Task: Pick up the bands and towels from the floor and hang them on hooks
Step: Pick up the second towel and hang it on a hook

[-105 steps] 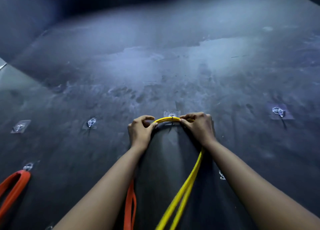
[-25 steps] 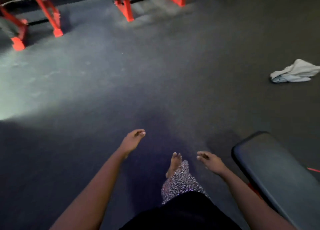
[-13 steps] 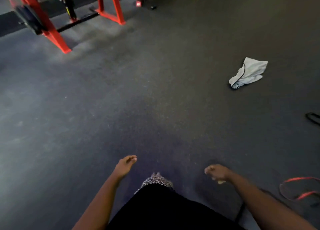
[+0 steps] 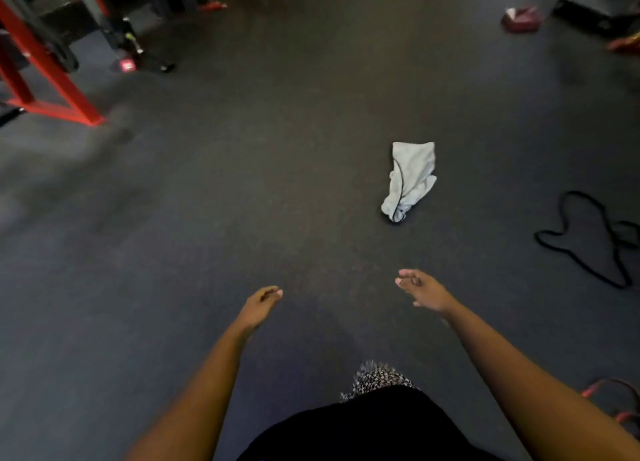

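Our left hand (image 4: 260, 304) reaching forward low, fingers loosely curled and empty, our right hand (image 4: 423, 289) likewise out, fingers relaxed and empty, grey towel (image 4: 410, 180) crumpled on the floor (image 4: 242, 200) beyond the right fingers, black band (image 4: 588, 238) farther right.

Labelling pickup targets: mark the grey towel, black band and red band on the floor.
grey towel (image 4: 412, 174), head view, middle of the cloth.
black band (image 4: 575, 193), head view, top of its loop.
red band (image 4: 593, 388), head view, upper strand.
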The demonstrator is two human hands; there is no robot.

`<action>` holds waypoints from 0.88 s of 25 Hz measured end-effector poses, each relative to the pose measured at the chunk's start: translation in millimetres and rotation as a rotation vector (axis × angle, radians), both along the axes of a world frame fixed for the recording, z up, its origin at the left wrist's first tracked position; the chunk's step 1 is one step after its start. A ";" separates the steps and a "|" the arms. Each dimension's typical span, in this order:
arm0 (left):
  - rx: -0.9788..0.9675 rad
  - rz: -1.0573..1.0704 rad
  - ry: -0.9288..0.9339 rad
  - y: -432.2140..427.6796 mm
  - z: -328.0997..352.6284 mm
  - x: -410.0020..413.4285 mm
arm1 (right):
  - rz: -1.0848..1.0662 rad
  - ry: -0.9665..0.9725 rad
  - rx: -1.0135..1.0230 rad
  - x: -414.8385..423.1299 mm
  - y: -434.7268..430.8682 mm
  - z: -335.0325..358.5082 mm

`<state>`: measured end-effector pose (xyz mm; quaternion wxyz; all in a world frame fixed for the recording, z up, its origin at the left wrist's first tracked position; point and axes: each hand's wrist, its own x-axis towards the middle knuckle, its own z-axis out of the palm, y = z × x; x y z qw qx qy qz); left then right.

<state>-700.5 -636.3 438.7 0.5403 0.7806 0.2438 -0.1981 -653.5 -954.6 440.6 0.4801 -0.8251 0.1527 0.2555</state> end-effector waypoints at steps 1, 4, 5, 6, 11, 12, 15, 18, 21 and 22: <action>-0.013 -0.029 -0.027 -8.6 5.5 51.5 | -0.080 -0.012 0.017 31.0 -9.3 -2.0; -0.024 -0.148 -0.094 -40.1 13.4 193.8 | -0.250 -0.062 0.058 127.1 -41.5 -9.7; -0.010 -0.170 -0.102 -50.1 16.0 234.3 | -0.287 -0.069 0.061 156.6 -51.8 -12.4; -0.007 -0.205 -0.113 -63.4 19.9 279.1 | -0.326 -0.074 0.065 190.4 -63.3 -15.2; -0.028 -0.357 -0.116 -139.9 39.5 479.3 | -0.406 -0.047 0.083 360.2 -112.3 -8.3; -0.029 -0.380 -0.107 -153.3 40.5 509.5 | -0.410 -0.041 0.075 388.7 -117.2 -6.3; -0.011 -0.473 -0.057 -186.1 29.7 598.3 | -0.439 -0.012 0.076 469.0 -126.9 -11.4; 0.068 -0.584 -0.003 -211.7 -12.1 690.2 | -0.478 0.056 0.078 543.8 -132.8 -45.3; 0.148 -0.707 0.034 -236.8 -86.2 774.7 | -0.549 0.156 0.077 609.5 -138.5 -118.2; 0.171 -0.750 0.037 -243.1 -112.8 796.3 | -0.567 0.189 0.074 624.8 -138.8 -144.8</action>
